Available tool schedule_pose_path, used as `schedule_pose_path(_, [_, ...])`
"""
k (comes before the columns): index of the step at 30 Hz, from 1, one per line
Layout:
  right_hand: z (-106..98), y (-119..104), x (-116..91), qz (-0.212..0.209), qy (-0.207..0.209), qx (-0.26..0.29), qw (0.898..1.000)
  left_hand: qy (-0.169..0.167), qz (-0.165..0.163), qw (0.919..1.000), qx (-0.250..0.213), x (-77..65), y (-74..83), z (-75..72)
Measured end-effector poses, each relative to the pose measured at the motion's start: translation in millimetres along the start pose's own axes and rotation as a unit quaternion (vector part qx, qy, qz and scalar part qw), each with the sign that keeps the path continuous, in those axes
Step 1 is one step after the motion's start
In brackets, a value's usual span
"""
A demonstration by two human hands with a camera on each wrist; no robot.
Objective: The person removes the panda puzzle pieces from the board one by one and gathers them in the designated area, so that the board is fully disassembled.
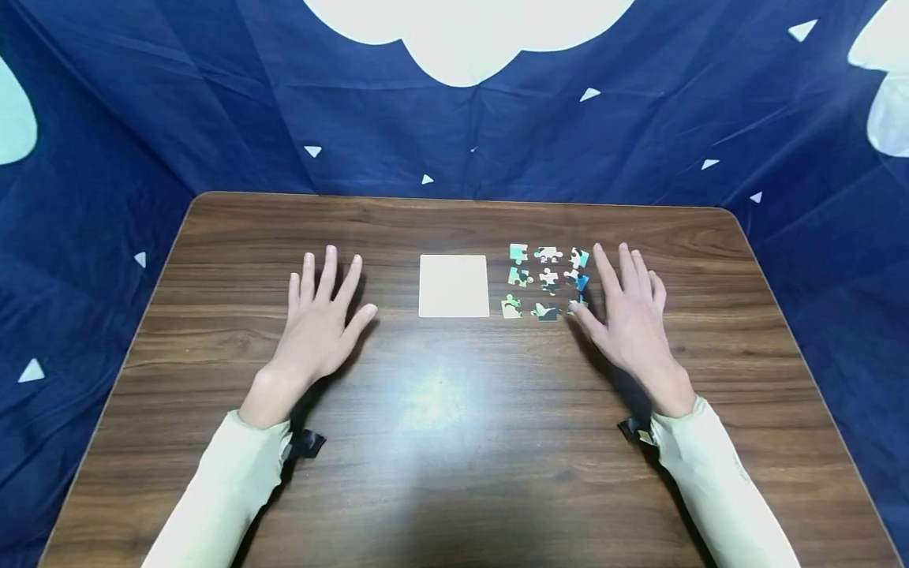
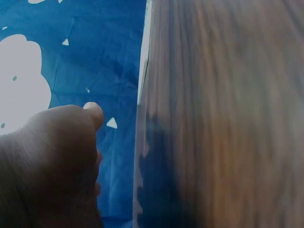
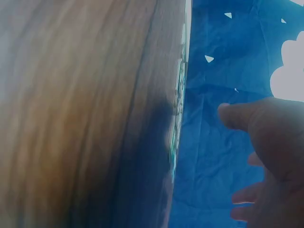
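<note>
My left hand (image 1: pixel 316 327) is spread over the left part of the table, fingers straight, holding nothing. To the right of it lies a square, cream-coloured board (image 1: pixel 454 285). Several jigsaw puzzle pieces (image 1: pixel 548 276) in green, white, blue and black are laid out in loose rows beside the board. My right hand (image 1: pixel 630 323) is also spread with nothing in it, just right of these pieces. Its thumb overlaps the lower right piece in the head view and partly hides it. In the right wrist view the pieces (image 3: pixel 177 109) appear edge-on beyond the hand's shadow.
The dark wood-grain table (image 1: pixel 440 473) has rounded far corners. Blue cloth (image 1: pixel 461 150) with white cloud and triangle shapes hangs behind it and along both sides. Dark straps with small black units (image 1: pixel 308 443) sit at both wrists.
</note>
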State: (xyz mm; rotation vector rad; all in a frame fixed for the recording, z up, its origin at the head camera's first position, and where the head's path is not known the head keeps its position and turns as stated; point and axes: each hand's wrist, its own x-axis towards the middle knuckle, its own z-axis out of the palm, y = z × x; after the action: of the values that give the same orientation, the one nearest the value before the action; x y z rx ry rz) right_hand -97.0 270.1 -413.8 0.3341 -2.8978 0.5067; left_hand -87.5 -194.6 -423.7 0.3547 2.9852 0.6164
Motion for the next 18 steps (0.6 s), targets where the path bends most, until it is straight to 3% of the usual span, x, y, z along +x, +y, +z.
schedule_pose_path(10, [2, -7, 11, -0.021, 0.072, 0.061, 0.995, -0.011, 0.052, 0.9986, 0.004, 12.7, 10.0, 13.9])
schedule_pose_path(18, [5, -10, 27, -0.027, 0.08, 0.102, 0.991, -0.002, 0.082, 0.9954, -0.048, 23.5, 15.0, 32.3])
